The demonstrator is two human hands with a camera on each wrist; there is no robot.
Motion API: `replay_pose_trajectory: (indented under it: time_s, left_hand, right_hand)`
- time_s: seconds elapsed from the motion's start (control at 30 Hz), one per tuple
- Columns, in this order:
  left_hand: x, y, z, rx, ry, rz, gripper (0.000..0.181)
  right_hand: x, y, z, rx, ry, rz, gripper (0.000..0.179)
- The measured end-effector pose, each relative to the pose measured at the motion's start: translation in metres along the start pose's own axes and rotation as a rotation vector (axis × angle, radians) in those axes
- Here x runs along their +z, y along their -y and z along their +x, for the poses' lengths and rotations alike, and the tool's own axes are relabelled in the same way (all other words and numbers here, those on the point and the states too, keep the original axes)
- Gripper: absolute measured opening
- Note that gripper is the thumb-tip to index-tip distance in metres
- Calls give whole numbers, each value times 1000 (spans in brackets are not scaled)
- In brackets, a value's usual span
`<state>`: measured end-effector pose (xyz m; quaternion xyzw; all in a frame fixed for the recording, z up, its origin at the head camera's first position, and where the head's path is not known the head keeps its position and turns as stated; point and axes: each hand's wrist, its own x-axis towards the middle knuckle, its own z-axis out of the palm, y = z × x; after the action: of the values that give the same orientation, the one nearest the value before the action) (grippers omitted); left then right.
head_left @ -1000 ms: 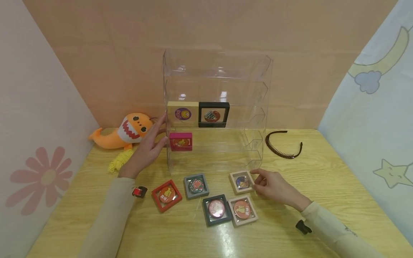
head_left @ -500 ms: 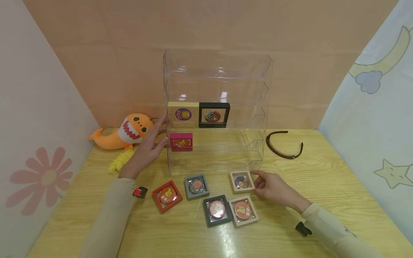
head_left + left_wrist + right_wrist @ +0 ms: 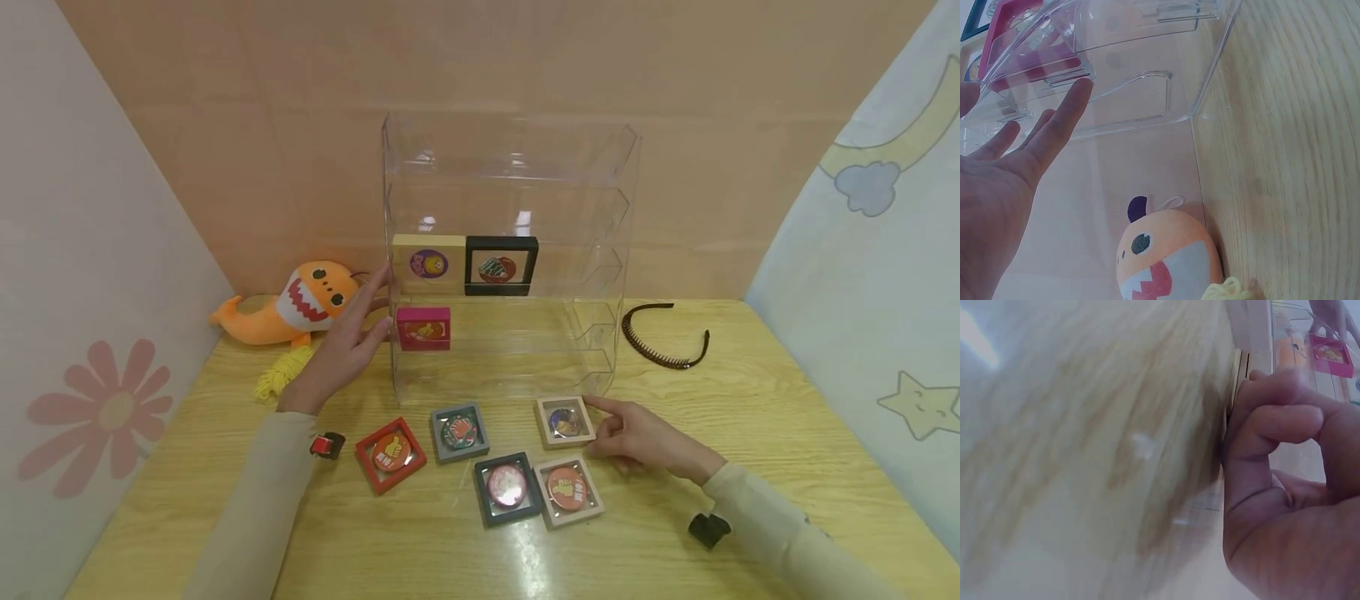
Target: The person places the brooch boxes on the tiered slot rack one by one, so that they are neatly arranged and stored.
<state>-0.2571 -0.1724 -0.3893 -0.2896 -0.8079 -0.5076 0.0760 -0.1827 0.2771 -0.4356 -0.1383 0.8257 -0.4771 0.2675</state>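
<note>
My left hand (image 3: 347, 337) is spread against the left side of a clear acrylic display rack (image 3: 506, 367), fingertips at its side panel. The rack holds a yellow frame (image 3: 408, 283), a black frame (image 3: 534, 265) and a magenta frame (image 3: 424, 315), its box (image 3: 1013, 37) visible through the plastic in the left wrist view. My right hand (image 3: 643, 437) rests on the table, its outstretched index finger at the right corner of a cream square frame (image 3: 551, 402) with a blue badge; the other fingers are curled beside it. In the right wrist view, the curled fingers (image 3: 1254, 437) partly hide the frame.
A red frame (image 3: 367, 457), a grey frame (image 3: 438, 429), a dark blue frame (image 3: 482, 496) and a pinkish frame (image 3: 551, 512) lie before the rack. An orange shark plush (image 3: 258, 323) with yellow yarn (image 3: 281, 373) is left; a brown toothed headband (image 3: 641, 346) lies right.
The view has shifted slightly. The right hand's thumb has drawn down and a little away from the cream frame's side, while the index finger stays at its corner. The left hand stays put.
</note>
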Motion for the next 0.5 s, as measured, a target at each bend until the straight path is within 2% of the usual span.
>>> replay_pose_trajectory:
  time_s: [0.23,0.5]
  left_hand:
    - [-1,3,0,10,2,-15,75]
    - [0,0,0,-2,3,-20,73]
  right_hand:
    - [0,-4,1,13,19,88,92]
    - [2,-2,3,8,16,85,88]
